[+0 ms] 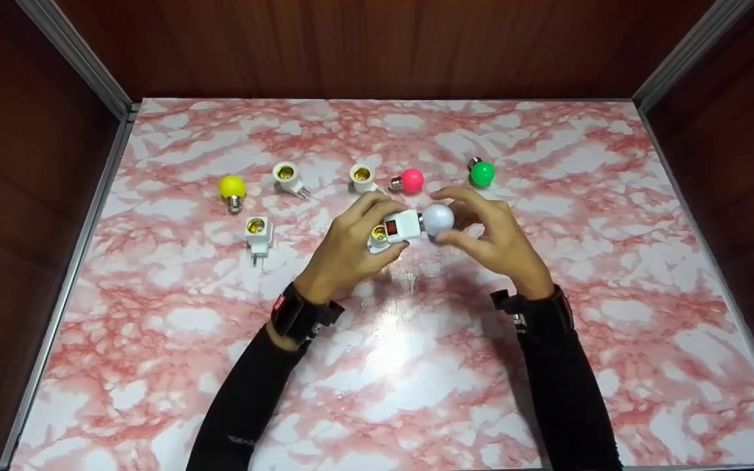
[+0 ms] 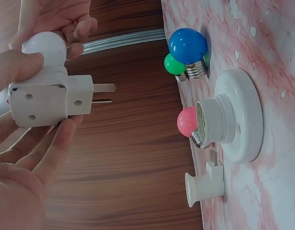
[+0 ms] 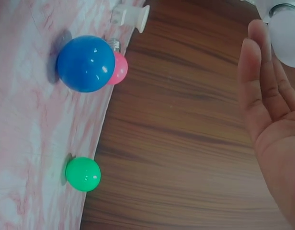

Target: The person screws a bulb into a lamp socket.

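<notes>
My left hand (image 1: 354, 239) grips a white plug-in bulb socket (image 1: 406, 226) with a red switch, raised above the table. A white bulb (image 1: 438, 219) sits at the socket's opening; how far it is screwed in cannot be told. Two flat prongs stick out from the socket in the left wrist view. Around the white bulb is my right hand (image 1: 495, 235), fingers spread and loosely bent, thumb at the bulb's lower edge. Its fingers (image 3: 253, 72) look fairly straight beside the bulb in the right wrist view. Below the hands stands a round-based lamp holder (image 2: 245, 115).
A blue bulb (image 2: 187, 46) lies beneath the hands, mostly hidden in the head view. Pink (image 1: 412, 180) and green (image 1: 482, 174) bulbs lie farther back. To the left are a yellow bulb (image 1: 232, 187), a square socket (image 1: 258, 234) and round plug-in sockets (image 1: 287, 175). Wooden walls enclose the table.
</notes>
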`<state>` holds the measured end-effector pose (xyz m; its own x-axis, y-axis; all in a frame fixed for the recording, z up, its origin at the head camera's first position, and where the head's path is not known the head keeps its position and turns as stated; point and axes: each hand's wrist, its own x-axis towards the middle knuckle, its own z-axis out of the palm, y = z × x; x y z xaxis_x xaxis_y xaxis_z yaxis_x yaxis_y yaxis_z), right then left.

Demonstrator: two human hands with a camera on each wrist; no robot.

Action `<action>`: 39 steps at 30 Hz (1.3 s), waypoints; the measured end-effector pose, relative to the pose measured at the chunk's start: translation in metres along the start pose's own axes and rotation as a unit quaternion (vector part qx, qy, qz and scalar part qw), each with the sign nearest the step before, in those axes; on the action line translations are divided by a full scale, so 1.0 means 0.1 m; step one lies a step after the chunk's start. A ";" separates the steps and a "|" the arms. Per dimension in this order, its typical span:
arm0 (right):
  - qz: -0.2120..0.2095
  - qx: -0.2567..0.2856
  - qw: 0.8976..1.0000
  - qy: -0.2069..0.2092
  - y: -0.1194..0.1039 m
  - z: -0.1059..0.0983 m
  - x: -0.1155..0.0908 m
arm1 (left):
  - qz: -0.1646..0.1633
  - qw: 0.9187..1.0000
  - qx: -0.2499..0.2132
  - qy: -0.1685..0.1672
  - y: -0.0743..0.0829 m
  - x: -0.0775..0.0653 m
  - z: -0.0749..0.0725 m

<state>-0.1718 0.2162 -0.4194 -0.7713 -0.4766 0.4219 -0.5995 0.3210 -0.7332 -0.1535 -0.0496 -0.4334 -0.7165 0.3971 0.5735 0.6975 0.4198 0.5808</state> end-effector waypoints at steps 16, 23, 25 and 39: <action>-0.040 0.009 0.999 0.009 0.01 -0.01 0.01 | 0.000 1.000 -0.002 0.006 0.00 -0.01 -0.01; -0.073 0.024 0.997 0.026 0.01 0.00 0.02 | -0.002 1.000 -0.004 -0.002 0.00 -0.01 -0.01; -0.087 0.029 0.995 0.027 0.00 0.00 0.03 | -0.003 1.000 -0.005 -0.005 0.00 0.00 -0.01; -0.079 -0.006 0.997 0.022 0.01 -0.01 0.00 | -0.002 1.000 -0.001 -0.004 0.02 0.00 0.00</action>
<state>-0.1730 0.2174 -0.4197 -0.6757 -0.4850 0.5551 -0.7164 0.2549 -0.6494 -0.1521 -0.0492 -0.4326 -0.7196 0.4017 0.5663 0.6943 0.4194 0.5848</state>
